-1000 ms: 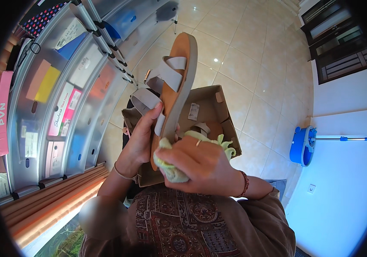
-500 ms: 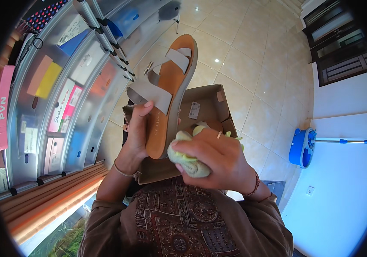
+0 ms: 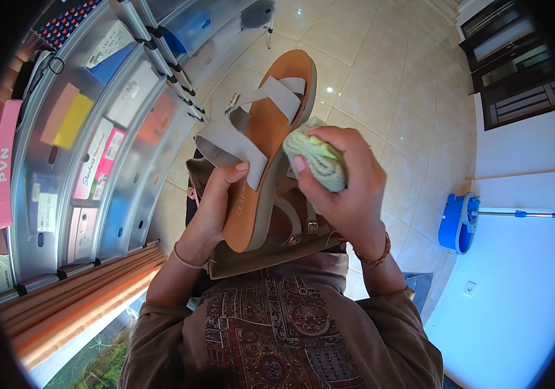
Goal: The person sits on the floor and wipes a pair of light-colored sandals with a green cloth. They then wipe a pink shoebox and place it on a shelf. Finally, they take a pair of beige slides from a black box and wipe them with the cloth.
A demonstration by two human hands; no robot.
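Pale tiled floor (image 3: 381, 84), clear storage boxes (image 3: 44, 178) at left | left hand (image 3: 209, 207) grasps a strappy tan sandal (image 3: 263, 133), toe up, above an open cardboard box (image 3: 277, 260) | right hand (image 3: 358, 175) clutches a bunched green cloth (image 3: 316, 155) at the sandal's edge, contact unclear | wiping looks under way, unfinished; second sandal (image 3: 282, 225) lies in the box, untouched

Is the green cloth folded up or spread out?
Bunched up: the pale green cloth shows layered folds, gripped in the right hand.
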